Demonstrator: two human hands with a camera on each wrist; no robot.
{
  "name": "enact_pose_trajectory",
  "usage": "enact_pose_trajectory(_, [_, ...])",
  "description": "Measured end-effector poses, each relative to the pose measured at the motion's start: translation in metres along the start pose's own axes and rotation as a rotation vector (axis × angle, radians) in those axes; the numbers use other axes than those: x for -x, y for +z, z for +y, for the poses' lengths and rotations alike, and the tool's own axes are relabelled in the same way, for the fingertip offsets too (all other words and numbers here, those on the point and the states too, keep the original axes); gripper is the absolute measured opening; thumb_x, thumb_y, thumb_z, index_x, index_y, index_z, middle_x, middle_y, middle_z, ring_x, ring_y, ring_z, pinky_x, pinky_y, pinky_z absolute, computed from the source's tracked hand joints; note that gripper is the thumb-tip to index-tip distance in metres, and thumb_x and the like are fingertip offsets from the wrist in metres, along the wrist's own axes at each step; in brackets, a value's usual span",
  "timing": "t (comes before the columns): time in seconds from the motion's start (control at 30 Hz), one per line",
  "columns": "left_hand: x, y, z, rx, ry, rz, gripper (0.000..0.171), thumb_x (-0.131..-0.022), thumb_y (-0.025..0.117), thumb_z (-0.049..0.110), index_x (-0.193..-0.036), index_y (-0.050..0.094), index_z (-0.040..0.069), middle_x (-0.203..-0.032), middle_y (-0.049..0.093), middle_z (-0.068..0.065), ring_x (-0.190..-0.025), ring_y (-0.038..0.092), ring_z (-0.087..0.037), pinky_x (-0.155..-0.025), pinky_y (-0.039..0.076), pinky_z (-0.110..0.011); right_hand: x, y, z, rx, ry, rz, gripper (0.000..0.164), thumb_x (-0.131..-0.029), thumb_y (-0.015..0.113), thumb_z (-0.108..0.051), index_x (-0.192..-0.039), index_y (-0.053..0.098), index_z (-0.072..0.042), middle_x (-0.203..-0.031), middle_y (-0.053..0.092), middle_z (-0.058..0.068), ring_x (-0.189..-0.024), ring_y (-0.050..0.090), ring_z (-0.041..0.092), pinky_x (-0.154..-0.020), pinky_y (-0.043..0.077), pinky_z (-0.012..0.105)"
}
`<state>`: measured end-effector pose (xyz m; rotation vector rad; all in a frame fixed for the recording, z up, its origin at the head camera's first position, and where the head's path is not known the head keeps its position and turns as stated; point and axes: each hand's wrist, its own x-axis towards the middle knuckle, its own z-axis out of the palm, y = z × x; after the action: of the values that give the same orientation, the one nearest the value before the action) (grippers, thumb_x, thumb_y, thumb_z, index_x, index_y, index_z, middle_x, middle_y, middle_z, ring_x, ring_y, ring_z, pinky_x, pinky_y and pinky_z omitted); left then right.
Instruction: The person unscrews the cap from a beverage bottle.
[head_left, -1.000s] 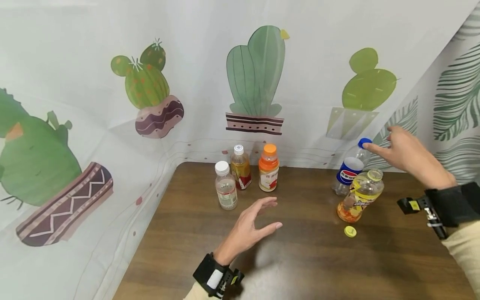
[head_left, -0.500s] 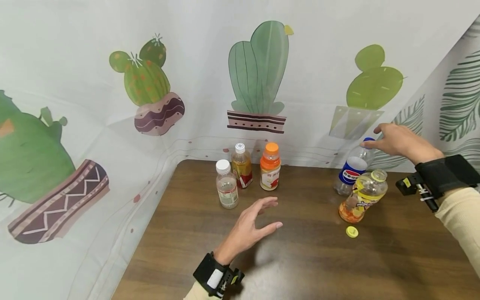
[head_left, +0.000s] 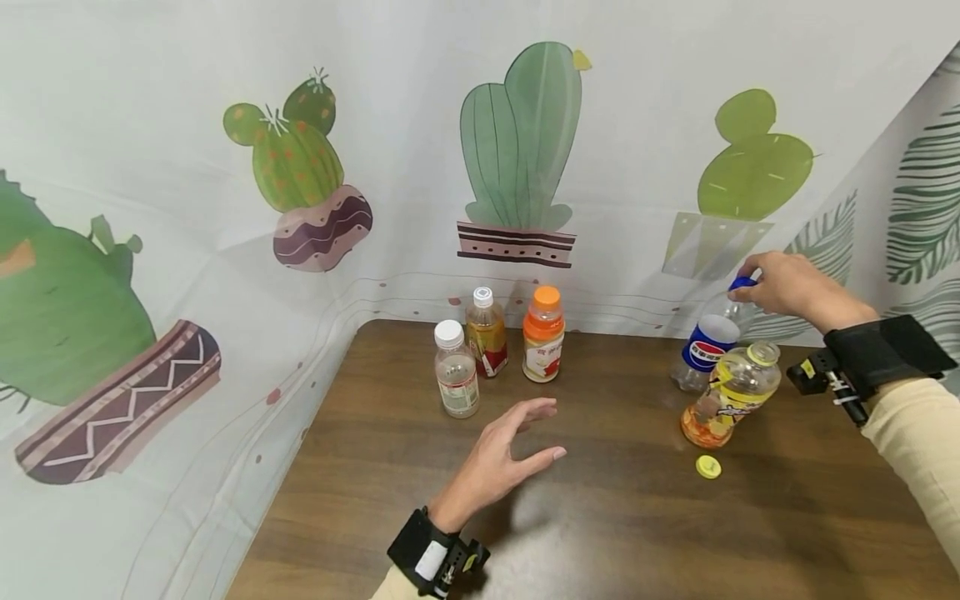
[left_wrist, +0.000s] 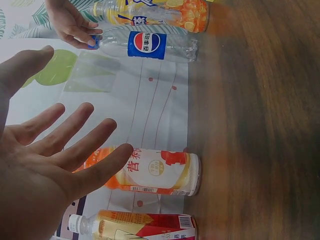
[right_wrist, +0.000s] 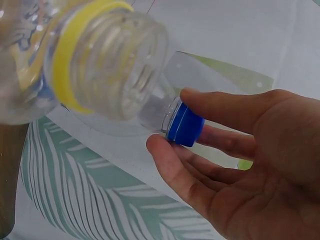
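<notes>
Curled in since a second ago, the fingers of the right hand [head_left: 798,287] now pinch the blue cap [right_wrist: 187,125] of a cola bottle [head_left: 708,343]. From left: a white-capped clear bottle [head_left: 457,383], an amber bottle [head_left: 487,337] and an orange-capped bottle [head_left: 543,342] stand at the back of a wooden table [head_left: 600,533]; before them the left hand [head_left: 498,458] hangs with fingers spread, holding nothing. Well to its right stands the cola bottle, long axis upright, the right hand nearer, at its top. A yellow cap [head_left: 708,467] lies before a yellow-labeled bottle [head_left: 731,396]. Only the right wrist's view shows thumb and fingertip on opposite sides of the blue cap, beside the yellow-labeled bottle's uncapped mouth.
</notes>
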<state>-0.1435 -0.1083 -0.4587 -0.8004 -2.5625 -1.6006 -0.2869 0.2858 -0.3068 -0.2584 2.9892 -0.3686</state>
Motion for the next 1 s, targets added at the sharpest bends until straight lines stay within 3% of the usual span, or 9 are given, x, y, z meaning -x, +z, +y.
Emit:
enact_pose_trajectory(0.2, [0.0,-0.001,0.0,0.003,-0.013,-0.003,0.057,-0.09,0.072,0.039,-0.14,0.05,0.022,-0.134,0.062,0.002,-0.126,0.056,-0.011,-0.105,0.048,-0.041,0.007,-0.009,-0.002,-0.011,-0.007,0.053,0.042,-0.095,0.062,-0.02,-0.116,0.054,0.016,-0.106,0.059,0.04,-0.09,0.059,0.048,-0.069,0.05,0.052])
enact_pose_trajectory(0.37, [0.0,-0.001,0.0,-0.003,-0.01,-0.003,0.059,-0.091,0.072,0.038,-0.141,0.05,0.017,-0.134,0.063,0.0,-0.126,0.056,-0.011,-0.105,0.048,-0.041,0.016,-0.026,-0.011,-0.019,-0.018,0.12,0.05,-0.098,0.06,-0.029,-0.122,0.052,0.014,-0.11,0.056,0.043,-0.092,0.059,0.052,-0.068,0.049,0.056])
enact_pose_trajectory(0.5, [0.001,-0.001,0.001,-0.002,-0.012,-0.003,0.059,-0.09,0.073,0.037,-0.141,0.05,0.016,-0.134,0.063,-0.003,-0.126,0.056,-0.012,-0.105,0.048,-0.043,0.025,-0.038,-0.024,-0.019,-0.046,0.182,0.051,-0.099,0.059,-0.033,-0.122,0.055,0.012,-0.112,0.058,0.042,-0.092,0.06,0.052,-0.064,0.049,0.051])
enact_pose_trajectory(0.73, [0.001,-0.001,0.003,0.002,-0.035,-0.015,0.059,-0.091,0.071,0.041,-0.142,0.049,0.021,-0.135,0.062,0.0,-0.126,0.056,-0.011,-0.106,0.047,-0.039,0.044,-0.048,-0.054,0.025,-0.134,0.263,0.047,-0.099,0.06,-0.037,-0.12,0.061,0.004,-0.108,0.066,0.034,-0.098,0.064,0.05,-0.077,0.047,0.061])
enact_pose_trajectory(0.9, [0.001,-0.001,0.006,0.004,-0.038,-0.003,0.059,-0.09,0.072,0.041,-0.142,0.047,0.025,-0.135,0.061,0.005,-0.126,0.055,-0.01,-0.106,0.047,-0.035,0.061,-0.051,-0.081,0.024,-0.188,0.261,0.045,-0.097,0.062,-0.037,-0.121,0.063,0.002,-0.106,0.069,0.03,-0.098,0.066,0.045,-0.079,0.048,0.061])
enact_pose_trajectory(1.0, [0.001,-0.001,0.008,0.006,-0.035,0.005,0.061,-0.089,0.073,0.04,-0.142,0.047,0.022,-0.136,0.06,0.004,-0.128,0.054,-0.01,-0.107,0.047,-0.037,0.072,-0.049,-0.098,0.014,-0.235,0.267,0.041,-0.095,0.066,-0.035,-0.118,0.065,-0.002,-0.101,0.071,0.024,-0.094,0.067,0.039,-0.078,0.05,0.057])
